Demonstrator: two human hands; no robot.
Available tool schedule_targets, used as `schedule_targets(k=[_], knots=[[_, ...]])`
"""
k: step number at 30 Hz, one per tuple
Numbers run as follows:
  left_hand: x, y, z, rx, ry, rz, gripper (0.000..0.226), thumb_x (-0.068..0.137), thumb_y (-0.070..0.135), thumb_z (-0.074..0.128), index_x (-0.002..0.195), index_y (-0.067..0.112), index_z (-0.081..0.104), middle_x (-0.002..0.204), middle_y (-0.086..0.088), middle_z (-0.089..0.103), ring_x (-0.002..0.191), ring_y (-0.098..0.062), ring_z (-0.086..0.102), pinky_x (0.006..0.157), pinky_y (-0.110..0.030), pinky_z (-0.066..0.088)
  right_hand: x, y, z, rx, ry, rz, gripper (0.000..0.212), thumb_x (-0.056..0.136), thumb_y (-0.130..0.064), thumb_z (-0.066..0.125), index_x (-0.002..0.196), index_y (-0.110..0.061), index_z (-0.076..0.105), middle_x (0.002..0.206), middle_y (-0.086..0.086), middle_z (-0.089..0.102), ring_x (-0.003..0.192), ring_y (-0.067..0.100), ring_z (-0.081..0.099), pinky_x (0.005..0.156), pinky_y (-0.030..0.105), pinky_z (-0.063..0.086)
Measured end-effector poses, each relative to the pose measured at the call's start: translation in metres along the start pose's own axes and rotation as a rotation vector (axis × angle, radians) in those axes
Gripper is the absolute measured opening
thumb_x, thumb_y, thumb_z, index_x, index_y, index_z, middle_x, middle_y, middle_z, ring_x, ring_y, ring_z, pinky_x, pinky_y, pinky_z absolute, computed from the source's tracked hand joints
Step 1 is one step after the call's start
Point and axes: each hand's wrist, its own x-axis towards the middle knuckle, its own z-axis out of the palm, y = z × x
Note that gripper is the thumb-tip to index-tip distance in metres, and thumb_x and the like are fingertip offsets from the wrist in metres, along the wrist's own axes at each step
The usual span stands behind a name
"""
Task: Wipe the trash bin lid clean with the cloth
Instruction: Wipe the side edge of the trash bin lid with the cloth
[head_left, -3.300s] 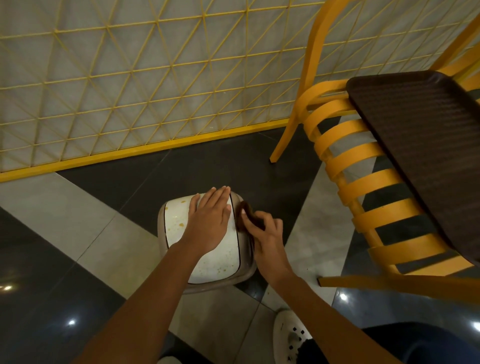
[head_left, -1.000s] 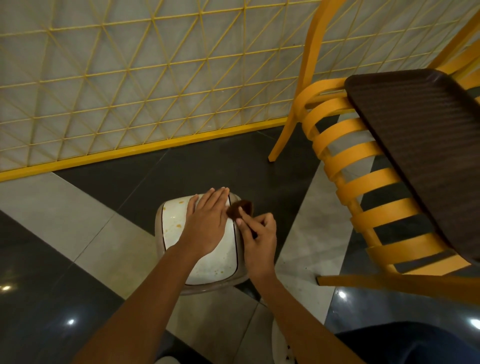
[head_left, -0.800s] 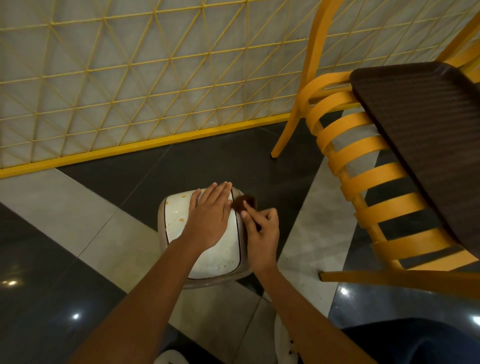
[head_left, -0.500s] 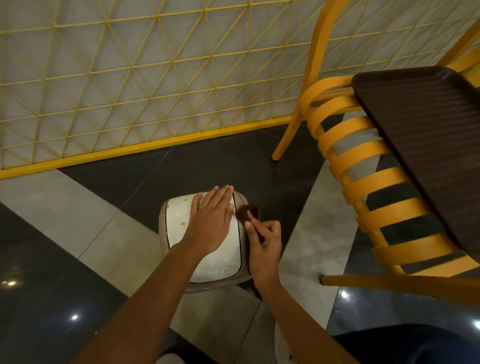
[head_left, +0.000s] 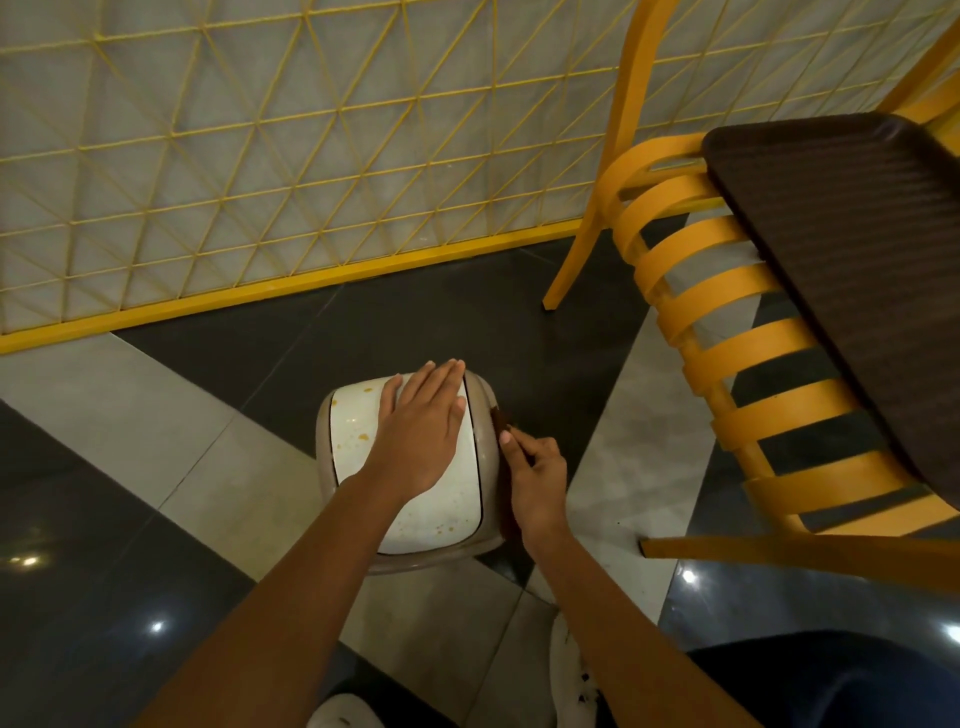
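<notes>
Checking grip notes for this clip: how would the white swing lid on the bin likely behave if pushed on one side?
The lid sits inside a tan rim with a dark gap along its edge, so it would probably pivot rather than resist. The left hand lies flat on it, likely steadying it. The right hand works the cloth along the rim, so the surface looks hard and glossy, possibly slippery.

R hand (head_left: 537, 480) + cloth (head_left: 503, 422) | moved off lid top, down bin's R side

The lid (head_left: 363, 447) was white with orange-brown spots, rimmed in beige. The cloth (head_left: 503, 422) was dark brown. The chair (head_left: 727, 358) was yellow-orange, its tray (head_left: 852, 249) dark brown and ribbed. Yellow triangles latticed the grey wall (head_left: 260, 156); the floor (head_left: 130, 415) alternated black and pale grey.
</notes>
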Motion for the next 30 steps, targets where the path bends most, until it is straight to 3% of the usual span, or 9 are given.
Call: schedule_targets(k=[3, 7, 12, 21, 23, 27, 30], knots=[[0.000, 0.000, 0.000, 0.012, -0.003, -0.007, 0.049, 0.100, 0.032, 0.014, 0.147, 0.025, 0.003, 0.156, 0.007, 0.007, 0.144, -0.011, 0.001, 0.116, -0.033, -0.004, 0.005, 0.001, 0.001, -0.034, -0.011, 0.042, 0.021, 0.091, -0.025, 0.054, 0.104, -0.013, 0.063, 0.103, -0.004, 0.048, 0.091, 0.011, 0.050, 0.091, 0.028, 0.042], [0.000, 0.000, 0.000, 0.015, 0.015, -0.001, 0.049, 0.100, 0.032, 0.014, 0.147, 0.025, 0.004, 0.156, 0.007, 0.007, 0.144, -0.011, 0.001, 0.116, -0.033, -0.004, 0.000, 0.005, -0.002, -0.016, 0.001, -0.049, 0.020, 0.090, -0.024, 0.055, 0.104, -0.012, 0.063, 0.091, -0.008, 0.046, 0.083, 0.005, 0.049, 0.083, 0.021, 0.040], [-0.002, 0.000, -0.001, -0.003, 0.020, 0.006, 0.048, 0.100, 0.031, 0.014, 0.147, 0.024, 0.006, 0.156, 0.007, 0.009, 0.144, -0.010, 0.003, 0.116, -0.032, -0.003, 0.017, 0.002, 0.001, -0.095, -0.042, -0.008, 0.020, 0.091, -0.023, 0.054, 0.105, -0.012, 0.064, 0.101, 0.000, 0.050, 0.095, 0.016, 0.054, 0.091, 0.027, 0.044], [-0.001, 0.001, -0.001, 0.027, 0.011, 0.005, 0.048, 0.100, 0.031, 0.014, 0.147, 0.024, 0.005, 0.156, 0.007, 0.008, 0.144, -0.011, 0.003, 0.116, -0.033, -0.002, 0.003, 0.006, -0.003, -0.067, -0.021, 0.029, 0.021, 0.092, -0.024, 0.053, 0.106, -0.013, 0.063, 0.103, -0.002, 0.048, 0.094, 0.013, 0.051, 0.092, 0.029, 0.043], [-0.002, 0.002, 0.000, 0.026, 0.010, 0.000, 0.048, 0.100, 0.032, 0.013, 0.147, 0.024, 0.005, 0.156, 0.007, 0.009, 0.144, -0.011, 0.003, 0.116, -0.033, -0.002, 0.008, -0.004, 0.000, -0.058, -0.027, -0.014, 0.020, 0.092, -0.025, 0.053, 0.105, -0.014, 0.064, 0.102, -0.003, 0.048, 0.091, 0.011, 0.052, 0.090, 0.024, 0.044], [-0.001, 0.001, 0.001, 0.043, 0.008, 0.006, 0.053, 0.095, 0.038, 0.002, 0.147, 0.025, 0.005, 0.156, 0.007, 0.008, 0.144, -0.012, 0.003, 0.116, -0.032, -0.003, -0.012, 0.010, -0.006, -0.015, -0.014, -0.087, 0.018, 0.091, -0.027, 0.052, 0.102, -0.015, 0.060, 0.092, -0.011, 0.047, 0.084, 0.001, 0.050, 0.069, 0.006, 0.039], [-0.001, 0.000, 0.002, 0.035, 0.003, 0.004, 0.053, 0.095, 0.038, 0.002, 0.147, 0.025, 0.004, 0.156, 0.007, 0.007, 0.144, -0.012, 0.002, 0.116, -0.032, -0.004, -0.019, 0.025, -0.006, -0.012, 0.029, -0.087, 0.016, 0.090, -0.027, 0.053, 0.100, -0.016, 0.060, 0.093, -0.007, 0.047, 0.086, 0.003, 0.051, 0.069, 0.004, 0.039]])
